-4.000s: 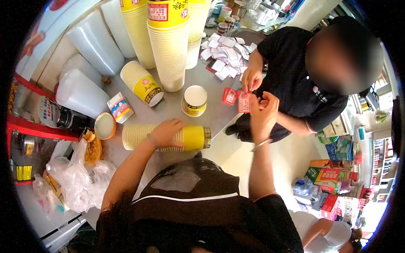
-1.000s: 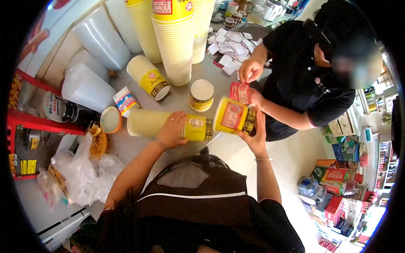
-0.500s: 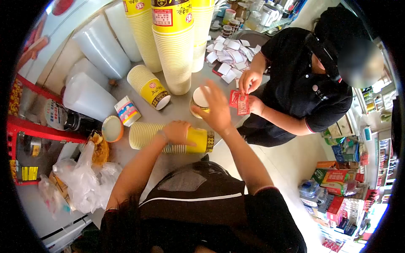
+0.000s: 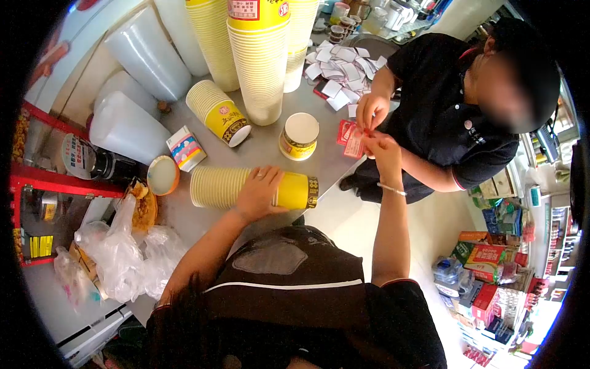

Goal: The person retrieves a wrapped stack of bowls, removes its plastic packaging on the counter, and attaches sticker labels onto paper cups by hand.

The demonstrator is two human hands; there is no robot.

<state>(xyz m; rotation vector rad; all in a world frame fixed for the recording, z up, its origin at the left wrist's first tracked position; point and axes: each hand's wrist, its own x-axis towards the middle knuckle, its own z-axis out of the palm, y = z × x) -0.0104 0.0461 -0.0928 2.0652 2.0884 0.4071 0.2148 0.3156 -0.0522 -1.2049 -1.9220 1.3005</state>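
My left hand (image 4: 260,192) is wrapped over a stack of yellow paper cups (image 4: 221,186) lying on its side on the grey counter (image 4: 246,150). My right hand (image 4: 382,149) reaches to the co-worker's hands, its fingers pinched together at a red printed card (image 4: 354,145). Whether that card is in my fingers or only in theirs is hard to tell. More red cards (image 4: 345,131) show just left of it. Behind my left hand, a short upright stack of cups (image 4: 299,136) stands on the counter, with white inside.
A co-worker (image 4: 455,117) in black stands at the right. Tall cup stacks (image 4: 258,67), a tilted short stack (image 4: 218,114) and a pile of white slips (image 4: 344,71) occupy the back. Plastic bags (image 4: 126,255), a tissue pack (image 4: 185,149) and an orange-rimmed bowl (image 4: 163,175) are at the left.
My right hand has moved from above the upright cups to the co-worker's hands. The yellow cup it held about a second ago is no longer in it. My left hand stays on the lying stack.
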